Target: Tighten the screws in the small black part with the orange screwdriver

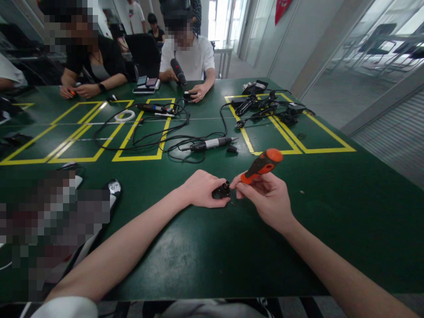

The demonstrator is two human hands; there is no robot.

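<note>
Both forearms are reaching in. Left hand (202,189) is pinching a small black part (221,191) on the green table (331,221); right hand (270,198) is gripping an orange screwdriver (261,165), its handle slanting up-right from the part.

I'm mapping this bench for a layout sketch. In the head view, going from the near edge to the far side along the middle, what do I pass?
Small black part pinched in the left hand → orange-handled screwdriver in the right hand → silver electric screwdriver lying flat → black cables → stacked phones → seated person in white.

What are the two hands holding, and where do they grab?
Right hand grips the orange screwdriver low on its handle; left hand pinches a small black part.
</note>
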